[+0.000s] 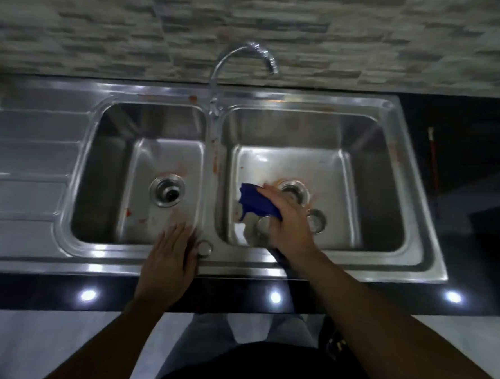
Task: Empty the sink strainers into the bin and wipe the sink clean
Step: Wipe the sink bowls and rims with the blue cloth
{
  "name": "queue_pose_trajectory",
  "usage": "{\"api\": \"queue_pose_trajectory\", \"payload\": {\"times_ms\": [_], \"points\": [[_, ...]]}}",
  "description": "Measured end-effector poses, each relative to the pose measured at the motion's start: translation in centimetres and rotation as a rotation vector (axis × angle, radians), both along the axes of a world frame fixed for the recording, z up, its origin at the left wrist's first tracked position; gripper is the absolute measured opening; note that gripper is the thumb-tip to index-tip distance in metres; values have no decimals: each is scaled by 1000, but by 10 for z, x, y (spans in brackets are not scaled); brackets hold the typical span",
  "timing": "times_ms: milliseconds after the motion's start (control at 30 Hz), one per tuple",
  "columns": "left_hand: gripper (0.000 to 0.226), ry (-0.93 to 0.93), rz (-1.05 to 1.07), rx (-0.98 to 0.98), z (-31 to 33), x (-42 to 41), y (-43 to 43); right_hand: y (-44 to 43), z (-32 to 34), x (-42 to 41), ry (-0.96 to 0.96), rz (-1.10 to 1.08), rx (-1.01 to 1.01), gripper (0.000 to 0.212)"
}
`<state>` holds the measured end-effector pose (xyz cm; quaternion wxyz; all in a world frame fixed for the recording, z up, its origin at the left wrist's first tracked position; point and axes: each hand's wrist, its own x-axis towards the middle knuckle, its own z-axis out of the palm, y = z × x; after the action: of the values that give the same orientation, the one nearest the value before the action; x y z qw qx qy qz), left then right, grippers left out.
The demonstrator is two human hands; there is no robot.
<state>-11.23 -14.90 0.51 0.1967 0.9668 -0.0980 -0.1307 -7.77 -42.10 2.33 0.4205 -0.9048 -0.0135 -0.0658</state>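
Spanning the width of the view, a stone-pattern wall (pixel 252 28) is rising behind a black counter (pixel 480 144), and a steel double sink (pixel 277 98) is sitting in that counter with a ribbed draining board (pixel 25 158) on its left side. A curved tap (pixel 236 56) is arching over the divider between the two bowls. Orange-red stains are showing along the divider, on the back rim and on both bowl floors. The left bowl (pixel 109 166) is holding one strainer (pixel 166 191) seated in its drain. In the right bowl (pixel 360 181) the drain (pixel 294 190) is standing open, and two loose round strainer pieces (pixel 317 221) are lying on the floor just beside it, partly blocked by the wrist. A thin red stick (pixel 433 162) is lying on the counter to the right of the sink.

The right hand (pixel 288 218) is reaching down into the right bowl, clenching a blue cloth (pixel 256 203) and pressing it against the bowl floor next to the drain. The left hand (pixel 168 260) is resting flat on the front rim, fingers spread and holding nothing, just beside a small round cap (pixel 205 247) on the rim.
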Motion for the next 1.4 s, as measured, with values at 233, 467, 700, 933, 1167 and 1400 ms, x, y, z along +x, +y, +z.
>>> {"api": "queue_pose_trajectory", "payload": {"times_ms": [233, 467, 700, 933, 1167, 1400], "points": [[72, 74, -48, 99, -27, 36, 82, 143, -35, 14, 169, 21, -54, 59], [59, 67, 4, 58, -27, 49, 91, 165, -53, 36, 243, 59, -373, 78], [50, 90, -47, -38, -33, 51, 93, 136, -55, 185, 195, 25, -451, 64], [55, 85, -68, 1, -37, 54, 92, 161, -58, 113, 162, -58, -394, 71], [62, 114, -129, 119, -52, 92, 82, 169, -59, 69, 215, -48, -390, 80], [65, 11, -111, 139, -38, 145, 120, 141, -57, 195, 197, -27, -438, 67]]}}
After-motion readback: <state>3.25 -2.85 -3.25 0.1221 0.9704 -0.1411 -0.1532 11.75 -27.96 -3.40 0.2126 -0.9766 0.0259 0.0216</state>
